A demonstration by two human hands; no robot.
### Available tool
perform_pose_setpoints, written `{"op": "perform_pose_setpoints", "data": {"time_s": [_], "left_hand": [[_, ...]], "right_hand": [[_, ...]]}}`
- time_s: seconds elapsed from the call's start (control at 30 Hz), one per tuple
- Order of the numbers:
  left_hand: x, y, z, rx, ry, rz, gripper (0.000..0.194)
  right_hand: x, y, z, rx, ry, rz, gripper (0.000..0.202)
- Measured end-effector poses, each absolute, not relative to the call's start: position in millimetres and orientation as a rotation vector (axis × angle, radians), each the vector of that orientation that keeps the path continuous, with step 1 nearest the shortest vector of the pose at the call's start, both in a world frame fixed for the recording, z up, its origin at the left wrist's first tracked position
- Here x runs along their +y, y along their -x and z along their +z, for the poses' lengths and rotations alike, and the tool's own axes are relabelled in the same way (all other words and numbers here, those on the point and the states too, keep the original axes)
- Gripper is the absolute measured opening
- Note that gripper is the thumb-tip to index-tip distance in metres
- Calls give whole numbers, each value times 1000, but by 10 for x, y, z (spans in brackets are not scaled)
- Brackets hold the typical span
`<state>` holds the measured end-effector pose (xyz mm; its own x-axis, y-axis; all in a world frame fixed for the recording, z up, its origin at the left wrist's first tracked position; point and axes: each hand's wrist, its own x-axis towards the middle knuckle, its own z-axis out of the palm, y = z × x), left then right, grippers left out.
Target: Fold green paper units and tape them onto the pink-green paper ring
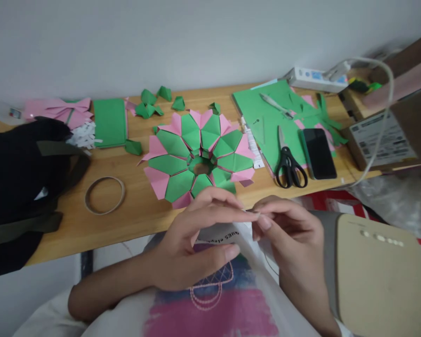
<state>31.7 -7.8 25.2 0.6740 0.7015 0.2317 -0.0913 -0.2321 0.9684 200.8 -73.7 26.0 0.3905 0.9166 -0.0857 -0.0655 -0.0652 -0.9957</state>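
Close to my body, in front of the table edge, my left hand has its fingers stretched out and its thumb apart. Its index fingertip meets the fingertips of my right hand. The thumb and forefinger of my right hand are pinched together; anything between them is too small to make out. Just beyond my hands lies a ring-shaped folded-paper flower of green and pink petals with a round hole in its middle. My left fingers cover a little of its near edge.
Black scissors, a phone, a craft knife and green paper sheets lie to the right. A tape roll, green folded pieces and a black bag are left. A power strip stands behind.
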Motion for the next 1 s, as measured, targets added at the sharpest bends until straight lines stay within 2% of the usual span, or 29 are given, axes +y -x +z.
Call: {"op": "perform_pose_setpoints", "data": {"time_s": [0.23, 0.4, 0.87, 1.0], "left_hand": [[-163, -336, 207, 690, -2024, 886, 42], [-167, -355, 173, 687, -2035, 878, 43], [-13, -441, 296, 940, -2489, 907, 32], [127, -462, 387, 1084, -2153, 732, 22]], "right_hand": [[-774, -2060, 205, -766, 1336, 1099, 6], [-693, -2106, 150, -734, 1272, 1162, 11], [-650, -2158, 196, -874, 1176, 1207, 17], [-597, -2253, 174, -997, 1147, 1042, 8]]}}
